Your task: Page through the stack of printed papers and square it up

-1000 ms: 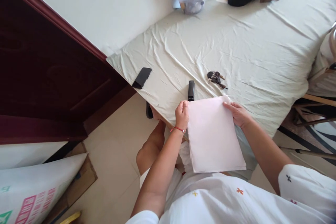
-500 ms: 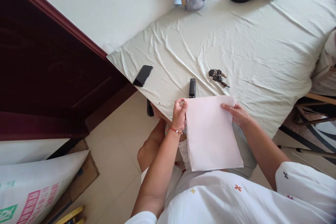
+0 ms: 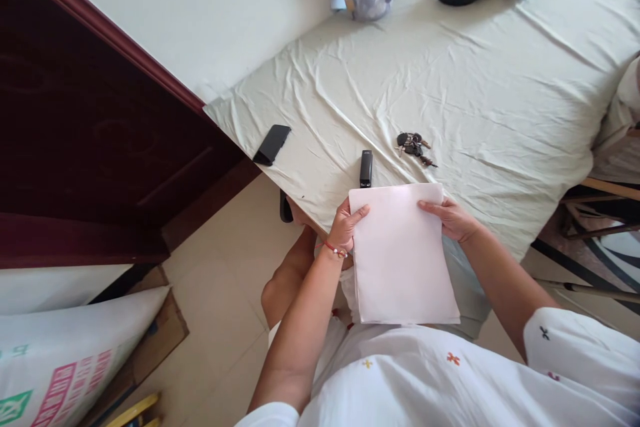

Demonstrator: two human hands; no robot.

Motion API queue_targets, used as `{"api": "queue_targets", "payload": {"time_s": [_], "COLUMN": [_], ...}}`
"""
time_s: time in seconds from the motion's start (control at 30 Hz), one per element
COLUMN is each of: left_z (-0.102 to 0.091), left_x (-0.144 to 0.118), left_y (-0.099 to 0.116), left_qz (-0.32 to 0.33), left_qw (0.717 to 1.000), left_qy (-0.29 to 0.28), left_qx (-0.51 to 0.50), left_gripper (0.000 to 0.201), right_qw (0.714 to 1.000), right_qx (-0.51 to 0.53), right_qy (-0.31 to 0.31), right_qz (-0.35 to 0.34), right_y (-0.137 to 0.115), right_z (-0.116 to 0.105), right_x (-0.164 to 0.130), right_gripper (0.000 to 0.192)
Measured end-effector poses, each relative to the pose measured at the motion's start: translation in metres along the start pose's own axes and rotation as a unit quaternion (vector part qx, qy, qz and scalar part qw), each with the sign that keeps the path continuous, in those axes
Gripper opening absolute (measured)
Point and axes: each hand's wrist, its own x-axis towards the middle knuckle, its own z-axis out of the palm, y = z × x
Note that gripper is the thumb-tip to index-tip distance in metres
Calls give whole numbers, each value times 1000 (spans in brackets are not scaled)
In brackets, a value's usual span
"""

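Left hand [image 3: 347, 225] and right hand [image 3: 450, 217] each grip one paper stack [image 3: 400, 253]; beside it one stapler [image 3: 366, 168], one key bunch [image 3: 413, 145].

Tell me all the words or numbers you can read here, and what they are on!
None can be read as words.
The sack at the lower left has pink and green printing, but it is cut off and too blurred to read.
The stack of paper held by the left hand and right hand shows a blank top sheet.
The stapler, phone and keys show no legible marks.
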Motion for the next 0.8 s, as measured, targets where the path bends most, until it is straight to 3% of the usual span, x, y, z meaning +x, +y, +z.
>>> {"api": "queue_targets", "payload": {"time_s": [0.13,0.23,0.37,0.47,0.6,0.8], "left_z": [-2,-3,0,3,1,-4], "left_x": [0,3,5,4,9,21], "left_y": [11,14,11,9,4,-9], "left_qz": [31,41,43,30,-14,-49], "left_qw": [995,992,993,994,999,998], "left_qy": [-88,-119,-112,-103,-40,-6], "left_qx": [-20,-21,-21,-20,4,47], "left_gripper": [66,47,31,43,73,67], "right_qw": [999,997,997,997,996,995], "right_qx": [25,30,38,37,27,-49], "right_qy": [2,13,28,43,63,85], "right_qz": [42,67,58,59,48,-12], "right_y": [2,3,4,4,5,8], "right_z": [4,6,5,4,4,2], "right_x": [-1,-1,-2,-2,-2,0], "right_gripper": [40,34,23,14,14,27]}}
